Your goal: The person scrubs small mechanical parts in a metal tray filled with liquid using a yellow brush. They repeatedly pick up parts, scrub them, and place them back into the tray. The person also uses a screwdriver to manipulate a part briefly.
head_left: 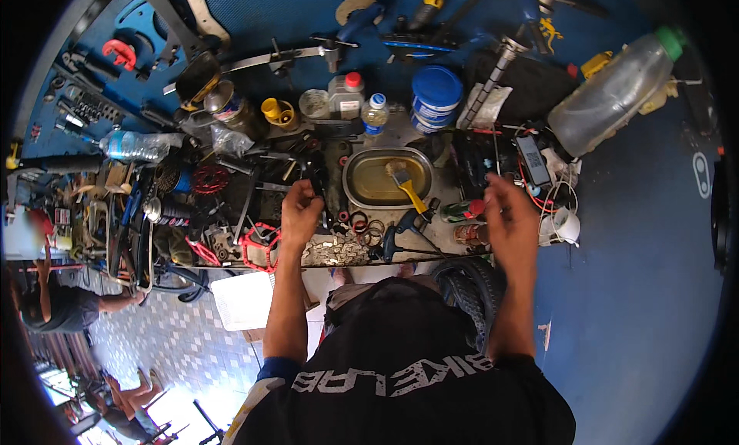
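My left hand (302, 211) is over the bench left of the middle, its fingers curled together beside a dark elongated part (317, 185). Whatever is in those fingers, if anything, is hidden. Farther right, my right hand (508, 218) hovers at the bench's right end with fingers loosely bent and apart, and I see nothing in it. Between the hands sits an oval metal tray (356, 197) of yellowish liquid. A yellow-handled brush (408, 187) rests in it, its handle over the near rim. Next to my right hand lies a small red-capped bottle (462, 211).
A bike chain (336, 249), blue-black T-handle tools (396, 233) and a red pedal (260, 246) lie along the near edge. Behind stand a blue-lidded tub (436, 91) and a red-capped bottle (346, 96). A large plastic bottle (613, 95) leans right. Tires (469, 295) are beside me; other people are left.
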Demonstrator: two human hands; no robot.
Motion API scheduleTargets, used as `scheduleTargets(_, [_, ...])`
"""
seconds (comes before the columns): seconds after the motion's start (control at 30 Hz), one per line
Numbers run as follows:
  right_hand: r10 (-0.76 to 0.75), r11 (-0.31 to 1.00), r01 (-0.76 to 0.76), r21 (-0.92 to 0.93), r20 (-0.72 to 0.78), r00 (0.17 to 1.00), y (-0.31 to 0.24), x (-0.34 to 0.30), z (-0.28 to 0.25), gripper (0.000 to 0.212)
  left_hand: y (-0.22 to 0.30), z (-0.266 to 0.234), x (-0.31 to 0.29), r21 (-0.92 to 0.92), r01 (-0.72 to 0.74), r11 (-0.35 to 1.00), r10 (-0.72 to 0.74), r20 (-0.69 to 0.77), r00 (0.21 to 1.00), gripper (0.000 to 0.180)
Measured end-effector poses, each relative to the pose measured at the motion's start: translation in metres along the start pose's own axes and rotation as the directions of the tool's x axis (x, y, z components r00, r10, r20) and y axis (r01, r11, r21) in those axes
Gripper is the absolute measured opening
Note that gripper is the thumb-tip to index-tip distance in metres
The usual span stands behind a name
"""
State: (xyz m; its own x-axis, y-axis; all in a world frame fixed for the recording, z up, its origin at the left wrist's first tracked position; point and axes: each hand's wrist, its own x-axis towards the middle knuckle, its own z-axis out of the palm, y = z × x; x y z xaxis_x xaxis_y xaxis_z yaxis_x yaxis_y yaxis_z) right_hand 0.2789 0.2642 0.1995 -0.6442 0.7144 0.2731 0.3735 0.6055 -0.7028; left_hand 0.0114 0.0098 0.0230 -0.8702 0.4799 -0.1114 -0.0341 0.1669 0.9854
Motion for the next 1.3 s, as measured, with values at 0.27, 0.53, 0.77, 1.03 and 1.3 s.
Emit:
scheduleTargets(0.27, [-0.051,0.886,0.236,-0.399,0.421,0.905,0.113,0.142,0.04,0.021,0.009,0.022,0.006,-0.262,0.069,0.963,-0.031,0.148,0.989,0.029])
scheduleTargets(0.53, [0.365,0.792,0.012,-0.61,0.49,0.791,0.156,0.177,0.119,0.038,0.027,0.038,-0.017,-0.3,0.063,0.952,0.001,0.209,0.978,0.028])
scheduleTargets(0.77, [0.512,0.777,-0.117,-0.619,0.512,0.69,0.155,0.177,0.135,0.042,0.02,0.042,-0.017,-0.338,0.126,0.932,-0.044,0.24,0.97,0.031])
scheduleTargets(1.03, [0.325,0.911,-0.19,-0.365,0.353,0.877,0.164,0.174,0.096,0.045,0.004,0.053,-0.004,-0.077,0.042,0.996,-0.019,0.284,0.959,0.018])
scheduleTargets(1.3, [0.233,0.972,-0.233,-0.035,0.009,0.972,0.065,0.103,-0.009,0.041,0.005,0.07,-0.005,0.457,-0.298,0.838,0.119,0.379,0.918,0.044])
